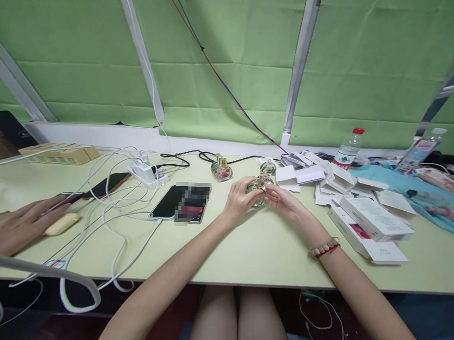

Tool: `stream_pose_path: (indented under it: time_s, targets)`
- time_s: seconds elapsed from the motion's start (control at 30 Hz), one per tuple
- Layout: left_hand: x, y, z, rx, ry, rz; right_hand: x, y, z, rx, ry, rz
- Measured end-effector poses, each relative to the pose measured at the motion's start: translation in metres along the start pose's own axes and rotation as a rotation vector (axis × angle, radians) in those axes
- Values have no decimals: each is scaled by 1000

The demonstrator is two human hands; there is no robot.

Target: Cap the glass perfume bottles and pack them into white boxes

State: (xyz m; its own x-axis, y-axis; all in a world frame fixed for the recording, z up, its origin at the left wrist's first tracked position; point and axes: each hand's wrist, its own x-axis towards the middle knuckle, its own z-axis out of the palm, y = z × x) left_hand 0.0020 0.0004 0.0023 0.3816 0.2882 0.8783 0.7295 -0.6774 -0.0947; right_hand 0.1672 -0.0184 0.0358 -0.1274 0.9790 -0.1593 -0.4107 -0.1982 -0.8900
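Note:
My left hand (241,196) is closed around a small clear glass perfume bottle (258,202) just above the tabletop. The fingers of my right hand (285,201) are pinched together at the top of that bottle, by a small shiny piece; my fingers partly hide it. Right behind my hands is another round glass bottle (267,167), and more glass shows between my fingers and it. To the left, a small group of perfume bottles (221,170) with gold tops and pinkish contents stands on the table.
Opened white cartons (375,219) are heaped on the right, near a water bottle (349,149) and blue plastic (395,185). Phones (190,203), white cables (115,225) and a power strip (146,171) lie left. Another person's hand (21,221) rests at the far left.

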Motion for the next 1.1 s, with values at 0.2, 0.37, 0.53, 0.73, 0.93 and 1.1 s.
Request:
stream_pose_path:
  time_s: [0.2, 0.37, 0.53, 0.73, 0.93, 1.1]
  targets:
    - [2, 2, -3, -23, 7, -10, -1, 0, 1, -24, 3, -10]
    - [4, 6, -6, -23, -20, -21, 2, 3, -3, -34, -21, -25]
    - [3, 7, -6, -47, 7, -14, 0, 2, -3, -62, -27, -42]
    - [3, 6, -4, -18, 111, 47, -2, -1, 0, -86, 0, -42]
    - [4, 7, -6, 13, 129, 60, -3, 0, 1, -86, -10, -42]
    - [5, 7, -6, 2, 166, 94, -2, 2, 0, -83, -22, -49]
